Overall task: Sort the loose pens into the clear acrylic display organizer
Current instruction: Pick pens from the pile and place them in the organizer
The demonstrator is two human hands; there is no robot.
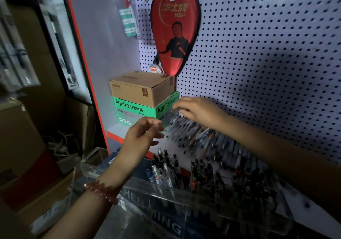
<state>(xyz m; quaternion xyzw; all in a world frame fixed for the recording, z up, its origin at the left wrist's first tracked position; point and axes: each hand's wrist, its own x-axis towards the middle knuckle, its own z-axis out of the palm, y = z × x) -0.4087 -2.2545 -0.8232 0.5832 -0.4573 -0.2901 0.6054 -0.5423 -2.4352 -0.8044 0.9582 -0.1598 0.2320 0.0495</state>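
Dimly lit shop corner. White shelf (118,129) with a red front edge, backed by a pegboard (258,54). A red paddle case (175,28) hangs on the board. At far left a cardboard box (140,89) sits on a green box (132,111). Brown cartons (18,137) are stacked off to the left.

Clear acrylic organizer (166,201) stands at the near edge. Its middle and right compartments hold standing pens (166,168), upright and leaning slightly, with their ends up.

Loose pens (208,142) lie flat on the shelf just beyond the organizer. They are side by side in a band from centre to right, long axes running far to near, tips towards the near side.

Left hand (142,137), with a red bead bracelet (101,190) at the wrist, reaches over the organizer's left end, palm turned right. Its grip is half spread, thumb apart from loosely bent fingers.

Right hand (201,111) comes in from the right, palm down, over the far-left end of the band. Its fingers curl down onto the pen ends. Blur there; cannot tell whether this grip pinches a pen or only touches.
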